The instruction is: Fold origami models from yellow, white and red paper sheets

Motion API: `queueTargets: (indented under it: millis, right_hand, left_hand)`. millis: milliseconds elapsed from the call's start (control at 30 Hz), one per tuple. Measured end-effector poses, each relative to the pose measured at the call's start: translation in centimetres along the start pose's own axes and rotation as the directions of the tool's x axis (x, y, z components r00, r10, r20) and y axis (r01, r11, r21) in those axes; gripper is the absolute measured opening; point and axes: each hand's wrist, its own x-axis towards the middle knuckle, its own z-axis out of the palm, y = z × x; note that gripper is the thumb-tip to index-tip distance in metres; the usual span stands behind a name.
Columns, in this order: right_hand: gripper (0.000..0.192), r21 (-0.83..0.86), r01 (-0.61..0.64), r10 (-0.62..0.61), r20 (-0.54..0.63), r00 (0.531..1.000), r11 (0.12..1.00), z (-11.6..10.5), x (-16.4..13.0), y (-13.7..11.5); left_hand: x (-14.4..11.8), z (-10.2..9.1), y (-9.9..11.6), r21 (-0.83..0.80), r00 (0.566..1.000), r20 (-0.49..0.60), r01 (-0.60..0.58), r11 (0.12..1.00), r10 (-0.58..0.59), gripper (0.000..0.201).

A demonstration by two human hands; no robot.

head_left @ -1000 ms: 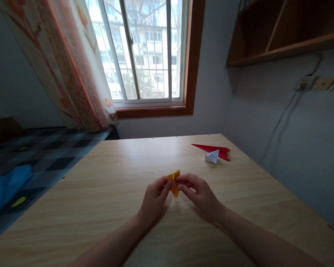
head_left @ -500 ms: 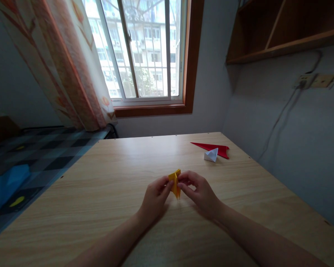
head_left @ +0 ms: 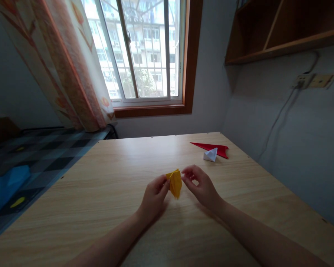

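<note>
Yellow folded paper (head_left: 176,184), one: above bench (head_left: 122,163), well in from left and right edges. Left hand (head_left: 153,194): fingers pinching paper's left side. Right hand (head_left: 202,189): fingers curled, narrow gap at tips, just beside paper's right side; contact cannot be told. White folded piece (head_left: 210,155), red pointed folded piece (head_left: 222,150): near bench's far right corner, white nearer, overlapping red in view.

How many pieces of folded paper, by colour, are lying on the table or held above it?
Yellow: 1 (yellow paper, in the left grip)
Red: 1 (red paper)
White: 1 (white paper)
Total: 3
</note>
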Motion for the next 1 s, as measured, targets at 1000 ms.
queueTargets:
  millis: [1000]
  right_hand:
    - [0.018, -0.059, 0.199, -0.189, 0.144, 0.971, 0.978, -0.44, 0.05, 0.16]
  left_hand:
    - [0.10, 0.17, 0.39, -0.382, 0.955, 0.163, 0.292, 0.877, -0.248, 0.034]
